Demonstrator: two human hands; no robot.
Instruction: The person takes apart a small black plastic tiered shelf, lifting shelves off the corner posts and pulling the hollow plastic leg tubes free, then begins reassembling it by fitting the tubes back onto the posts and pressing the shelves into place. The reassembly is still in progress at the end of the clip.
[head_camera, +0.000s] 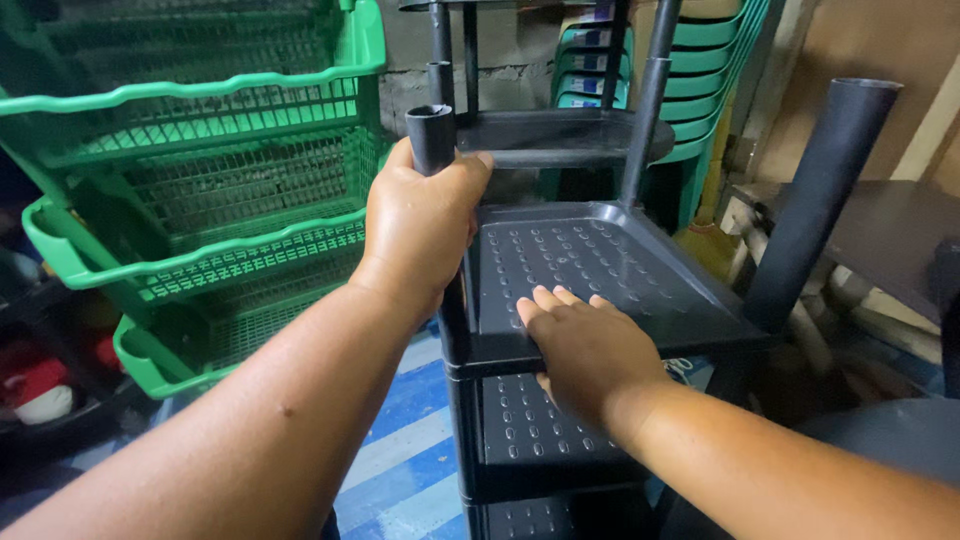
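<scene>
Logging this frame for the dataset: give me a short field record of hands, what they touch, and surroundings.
left hand: gripped around the black post at the rack's near-left corner, close to its open top end
right hand: palm down, flat on the top shelf
rack: dark plastic, dimpled shelves stacked in tiers, tube posts at the corners
left of rack: green mesh baskets, stacked in tiers
behind: stacked green chairs
floor: blue and white stripes

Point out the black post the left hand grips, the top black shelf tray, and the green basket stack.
black post (431, 128): head view, open top end above the fist.
top black shelf tray (590, 262): head view, dimpled surface.
green basket stack (250, 185): head view, mesh front of the middle basket.
</scene>
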